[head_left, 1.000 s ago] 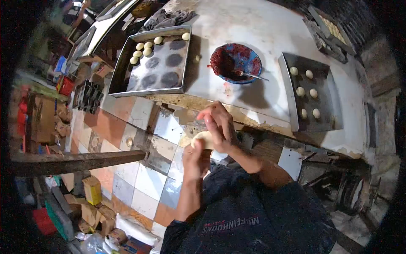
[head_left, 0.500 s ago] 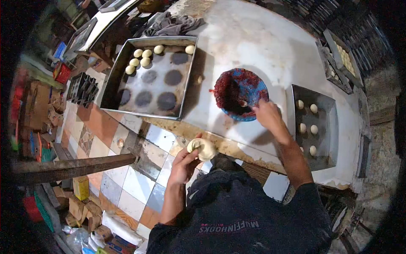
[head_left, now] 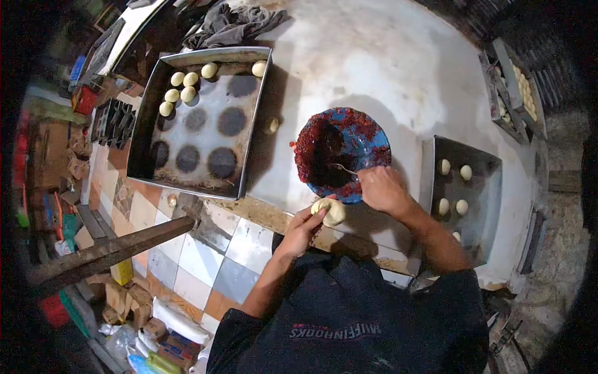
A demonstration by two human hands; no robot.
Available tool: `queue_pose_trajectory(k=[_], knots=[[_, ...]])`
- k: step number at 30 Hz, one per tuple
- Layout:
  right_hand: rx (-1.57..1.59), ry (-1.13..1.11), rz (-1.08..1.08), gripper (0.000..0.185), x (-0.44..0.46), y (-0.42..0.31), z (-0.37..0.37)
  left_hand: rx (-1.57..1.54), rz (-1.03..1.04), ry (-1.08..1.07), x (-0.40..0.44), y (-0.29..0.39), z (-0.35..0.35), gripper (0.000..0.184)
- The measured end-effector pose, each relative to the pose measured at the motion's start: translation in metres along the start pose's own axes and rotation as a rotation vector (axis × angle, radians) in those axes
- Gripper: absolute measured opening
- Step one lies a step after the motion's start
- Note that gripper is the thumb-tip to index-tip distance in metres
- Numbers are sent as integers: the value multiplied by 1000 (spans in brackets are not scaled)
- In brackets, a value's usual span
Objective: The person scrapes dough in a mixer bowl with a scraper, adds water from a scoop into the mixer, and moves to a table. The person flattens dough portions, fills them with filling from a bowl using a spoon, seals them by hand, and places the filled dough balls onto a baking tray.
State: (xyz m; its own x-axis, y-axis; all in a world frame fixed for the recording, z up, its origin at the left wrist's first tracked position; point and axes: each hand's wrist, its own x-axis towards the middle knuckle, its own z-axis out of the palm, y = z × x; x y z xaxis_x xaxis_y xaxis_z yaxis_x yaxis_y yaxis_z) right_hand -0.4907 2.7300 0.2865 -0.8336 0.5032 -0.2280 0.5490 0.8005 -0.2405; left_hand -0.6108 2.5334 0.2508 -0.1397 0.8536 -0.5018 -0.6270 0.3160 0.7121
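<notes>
My left hand pinches a flattened, cupped piece of pale dough just in front of the blue bowl's near edge. The blue bowl stands on the table and has dark red, sticky filling heaped on its left side and smeared along its rim. My right hand is closed round the handle of a small metal spoon at the bowl's right side. The spoon's tip lies at the edge of the filling.
A deep metal tray with several round dough balls is at left, and another tray with dough balls is at right. A grey cloth lies at the back. More filled trays stand far right. A wooden beam crosses the lower left.
My left hand has brought the dough up and right, close to the bowl. The right hand has shifted slightly left and down with the spoon. The camera view has moved a little.
</notes>
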Motion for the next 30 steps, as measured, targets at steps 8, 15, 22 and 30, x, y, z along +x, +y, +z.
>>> queue_pose_trajectory(k=[8,15,22,30], knots=[[1009,-306,51,21,-2,56,-14,-195,206,177,-19,30,-6,43],[651,280,-272,21,-35,11,1,-421,182,179,11,69,24,43],[135,506,-250,47,-46,-5,33,-418,168,274,13,61,15,43],[69,634,-188,32,-27,-43,-5,-400,304,401,-12,70,16,37]])
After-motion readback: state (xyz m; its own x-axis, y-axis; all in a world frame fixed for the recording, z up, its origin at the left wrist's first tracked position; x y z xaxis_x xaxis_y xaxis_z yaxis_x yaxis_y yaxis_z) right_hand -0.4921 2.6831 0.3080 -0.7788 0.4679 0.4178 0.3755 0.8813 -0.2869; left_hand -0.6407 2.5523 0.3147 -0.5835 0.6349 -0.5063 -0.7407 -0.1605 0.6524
